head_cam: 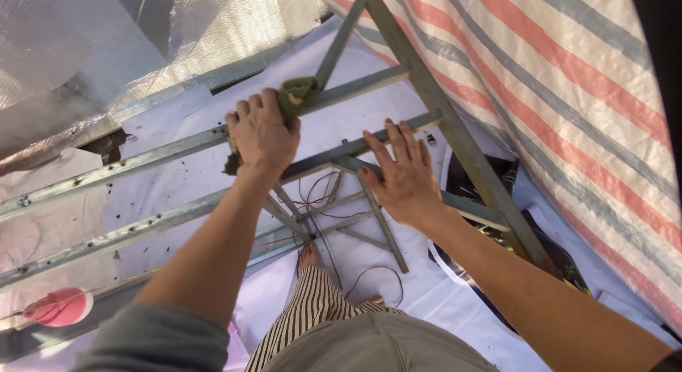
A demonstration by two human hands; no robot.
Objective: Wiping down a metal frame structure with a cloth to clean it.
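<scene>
Green rag (295,95) under left hand (261,134) lies along slanting bar (142,159).

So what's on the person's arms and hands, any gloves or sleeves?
No gloves: both the left hand and the right hand are bare, with no rings or watch visible. Forearms are uncovered. A grey sleeve sits rolled or short at the left upper arm; a dark cuff edge shows on the right.
</scene>
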